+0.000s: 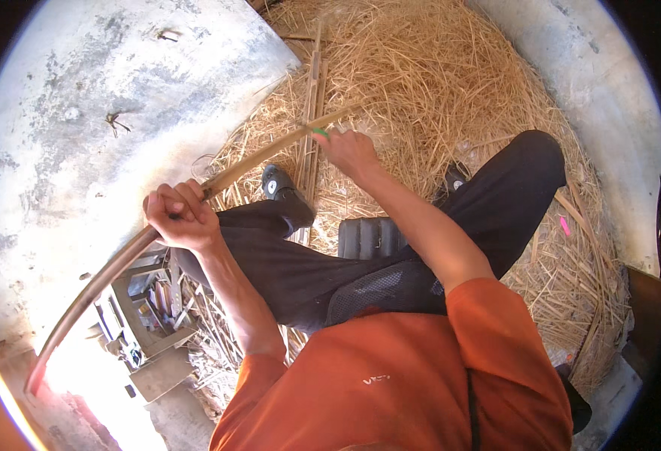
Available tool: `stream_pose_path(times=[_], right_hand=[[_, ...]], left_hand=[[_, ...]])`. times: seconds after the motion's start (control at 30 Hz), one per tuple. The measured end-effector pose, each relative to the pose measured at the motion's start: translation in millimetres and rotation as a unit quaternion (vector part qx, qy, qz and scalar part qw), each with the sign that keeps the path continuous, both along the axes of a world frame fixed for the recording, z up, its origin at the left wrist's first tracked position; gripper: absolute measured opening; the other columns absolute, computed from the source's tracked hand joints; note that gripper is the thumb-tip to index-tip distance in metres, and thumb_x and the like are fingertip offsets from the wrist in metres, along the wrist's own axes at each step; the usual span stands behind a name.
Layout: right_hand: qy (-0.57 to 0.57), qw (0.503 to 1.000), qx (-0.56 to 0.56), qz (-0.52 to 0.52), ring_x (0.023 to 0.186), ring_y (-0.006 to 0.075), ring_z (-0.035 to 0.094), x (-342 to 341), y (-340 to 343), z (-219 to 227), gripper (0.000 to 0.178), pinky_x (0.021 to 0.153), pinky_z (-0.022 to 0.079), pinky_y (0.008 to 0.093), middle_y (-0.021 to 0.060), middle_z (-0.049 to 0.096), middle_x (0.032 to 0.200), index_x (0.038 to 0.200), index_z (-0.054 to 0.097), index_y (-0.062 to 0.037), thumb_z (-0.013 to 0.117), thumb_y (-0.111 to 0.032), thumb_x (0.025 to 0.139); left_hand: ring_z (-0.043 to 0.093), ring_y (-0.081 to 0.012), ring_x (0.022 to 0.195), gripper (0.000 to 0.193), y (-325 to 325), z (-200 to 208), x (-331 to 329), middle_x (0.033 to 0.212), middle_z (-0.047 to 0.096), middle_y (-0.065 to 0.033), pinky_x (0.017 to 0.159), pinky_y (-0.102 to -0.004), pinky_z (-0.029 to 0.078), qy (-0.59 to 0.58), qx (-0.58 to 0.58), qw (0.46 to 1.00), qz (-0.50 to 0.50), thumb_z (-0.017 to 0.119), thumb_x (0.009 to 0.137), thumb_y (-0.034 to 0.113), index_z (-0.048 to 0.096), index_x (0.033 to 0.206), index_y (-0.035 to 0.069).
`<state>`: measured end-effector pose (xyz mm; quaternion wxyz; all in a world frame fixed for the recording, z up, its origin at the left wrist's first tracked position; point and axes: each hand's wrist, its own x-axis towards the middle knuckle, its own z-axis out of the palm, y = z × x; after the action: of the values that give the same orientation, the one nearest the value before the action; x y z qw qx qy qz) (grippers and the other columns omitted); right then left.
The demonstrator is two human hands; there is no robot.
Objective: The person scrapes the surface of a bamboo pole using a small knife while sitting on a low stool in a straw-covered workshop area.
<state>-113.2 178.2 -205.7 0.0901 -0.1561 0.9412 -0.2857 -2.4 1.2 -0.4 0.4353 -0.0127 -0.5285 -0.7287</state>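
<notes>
A long, thin pole of wood or bamboo (252, 158) slants across my lap, from the bright lower left up to the straw-coloured shavings. Its lower part is dark and smooth, its upper part pale. My left hand (182, 216) is wrapped around the pole, left of my knee. Farther up, my right hand (347, 156) is closed on a small green-handled tool (320, 132), held against the pale stretch of the pole. Whether that tool has a blade is too small to make out.
Straw-like shavings (436, 75) heap up ahead and to the right. Flat slats (312, 113) lie under the pole. A whitish panel (135, 83) stands at left, with a wooden crate of odds and ends (124, 308) below it. A black ribbed block (368, 237) sits between my legs.
</notes>
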Motion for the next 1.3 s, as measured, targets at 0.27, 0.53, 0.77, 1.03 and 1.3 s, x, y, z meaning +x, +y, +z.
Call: stream_pose_path(times=[0.27, 0.53, 0.77, 1.03, 1.3], right_hand=[[-0.050, 0.995, -0.036, -0.077, 0.094, 0.0379, 0.060, 9, 123, -69, 0.049, 0.082, 0.046, 0.0471, 0.0254, 0.062, 0.099, 0.113, 0.059, -0.0024, 0.033, -0.040, 0.095], [-0.147, 0.951, -0.268, -0.039, 0.065, 0.0348, 0.060, 35, 67, 106, 0.056, 0.062, 0.044, 0.0455, 0.0229, 0.058, 0.066, 0.091, 0.060, 0.0045, 0.035, -0.046, 0.096], [-0.117, 0.941, -0.318, 0.012, 0.061, 0.0392, 0.059, 56, 72, 124, 0.051, 0.061, 0.045, 0.0474, 0.0231, 0.058, 0.064, 0.087, 0.060, 0.0021, 0.036, -0.041, 0.097], [-0.063, 0.969, -0.238, 0.003, 0.058, 0.0434, 0.054, 61, 47, 113, 0.046, 0.056, 0.040, 0.0487, 0.0270, 0.052, 0.061, 0.075, 0.055, 0.0039, 0.039, -0.034, 0.097], [-0.079, 0.967, -0.242, -0.016, 0.059, 0.0445, 0.055, 70, 45, 97, 0.046, 0.057, 0.045, 0.0467, 0.0271, 0.055, 0.061, 0.079, 0.060, 0.0044, 0.041, -0.033, 0.096]], left_hand=[[0.013, -0.0073, 0.033, 0.039, 23, 43, -23, 0.043, 0.024, 0.0031, 0.036, -0.0283, 0.016, -0.041, -0.023, 0.999, -0.006, 0.043, 0.092, 0.022, 0.032, 0.055, 0.015], [0.014, -0.0064, 0.032, 0.040, 47, 135, -17, 0.043, 0.026, 0.0028, 0.035, -0.0250, 0.014, -0.003, -0.136, 0.991, -0.001, 0.043, 0.094, 0.024, 0.042, 0.055, 0.014], [0.016, -0.0055, 0.034, 0.035, 82, 139, -41, 0.048, 0.024, 0.0022, 0.037, -0.0241, 0.015, -0.015, -0.163, 0.985, 0.056, 0.048, 0.094, 0.019, 0.044, 0.061, 0.009], [0.020, -0.0062, 0.030, 0.030, 89, 134, -21, 0.052, 0.033, -0.0026, 0.033, -0.0236, 0.014, 0.003, -0.201, 0.973, -0.118, 0.039, 0.088, 0.013, 0.035, 0.058, 0.011], [0.028, -0.0092, 0.039, 0.026, 52, 137, -16, 0.053, 0.035, -0.0009, 0.054, -0.0260, 0.032, -0.068, -0.226, 0.957, -0.171, 0.040, 0.088, 0.019, 0.042, 0.062, 0.013]])
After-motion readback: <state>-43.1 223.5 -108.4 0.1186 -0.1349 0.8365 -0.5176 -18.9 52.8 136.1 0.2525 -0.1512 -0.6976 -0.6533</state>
